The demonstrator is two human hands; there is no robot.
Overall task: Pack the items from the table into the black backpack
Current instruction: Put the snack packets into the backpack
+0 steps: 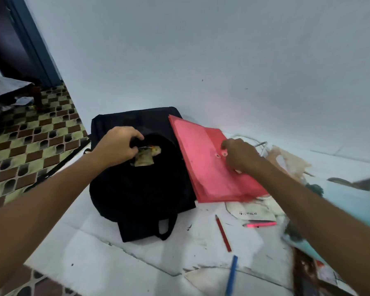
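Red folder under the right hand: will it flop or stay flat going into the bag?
The red folder looks thin and flat, so probably light and slightly bendy. Its smooth surface may slip in the right hand. It looks wide beside the black backpack opening, so it may catch.

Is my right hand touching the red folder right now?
Touching. The head view shows the right hand gripping the red folder near its button clasp, with the fingers pressed on its surface while it leans over the black backpack.

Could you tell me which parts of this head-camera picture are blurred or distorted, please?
Head view: the light-blue item at the right edge is smeared by blur; the wide lens bends the tiled floor at left; the black backpack shows almost no detail; the red folder and both hands are reasonably sharp.
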